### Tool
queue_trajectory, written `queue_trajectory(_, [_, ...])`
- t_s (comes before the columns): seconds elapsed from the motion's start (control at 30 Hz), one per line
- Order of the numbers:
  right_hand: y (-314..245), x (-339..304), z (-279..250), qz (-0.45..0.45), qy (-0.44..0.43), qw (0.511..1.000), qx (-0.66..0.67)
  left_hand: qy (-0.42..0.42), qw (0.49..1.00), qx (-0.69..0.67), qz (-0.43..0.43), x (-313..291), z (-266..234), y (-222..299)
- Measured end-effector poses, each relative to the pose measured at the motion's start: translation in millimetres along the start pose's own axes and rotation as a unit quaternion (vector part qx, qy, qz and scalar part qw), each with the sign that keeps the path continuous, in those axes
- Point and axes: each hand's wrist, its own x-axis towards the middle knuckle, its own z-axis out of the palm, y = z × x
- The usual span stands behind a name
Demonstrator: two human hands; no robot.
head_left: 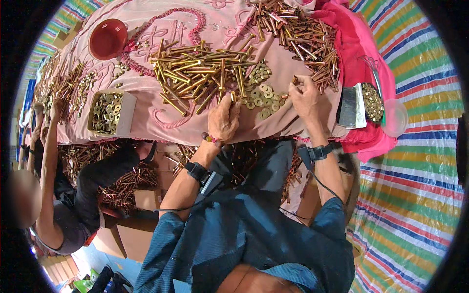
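Pink cloth (pixel 146 105) over worktop, head view. L. hand (pixel 224 119): fingertips pinching brass-col. piece (pixel 233 96) at lower edge of gold-col. bolts (pixel 190 73), just left of loose washers (pixel 267 101). R. hand (pixel 306 100): thumb & fingers pinching small piece (pixel 294 79), right of washers, near copper-col. rods (pixel 320 46). Red-brown bowl (pixel 107 39), upper left.

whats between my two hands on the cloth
In the head view, a loose pile of flat brass-coloured washers lies on the pink cloth between your left hand and right hand.
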Motion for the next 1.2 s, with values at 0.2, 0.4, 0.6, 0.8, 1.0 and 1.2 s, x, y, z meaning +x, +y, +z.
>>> queue_trajectory(0.2, [-20, -5, -2, 0.012, -0.065, 0.998, 0.007, 0.023, 0.999, 0.021, 0.010, -2, -2, -3])
queue_trajectory(0.4, [-5, 2, 20, 0.033, -0.090, 0.951, 0.294, 0.024, 0.997, 0.035, 0.071, 0, 5, -8])
queue_trajectory(0.6, [-54, -7, 39, 0.035, -0.099, 0.921, 0.375, 0.017, 0.997, 0.021, 0.070, 0, 3, -6])
queue_trajectory(0.8, [-58, -11, 45, 0.048, -0.119, 0.910, 0.395, 0.025, 0.997, -0.003, 0.068, -1, 5, -7])
queue_trajectory(1.0, [-56, -8, 42, 0.086, -0.098, 0.910, 0.395, 0.027, 0.998, -0.017, 0.061, -3, 5, -9])
queue_trajectory(1.2, [-2, -1, 37, -0.011, -0.100, 0.993, 0.056, 0.018, 0.998, -0.024, 0.063, -2, 1, -7])
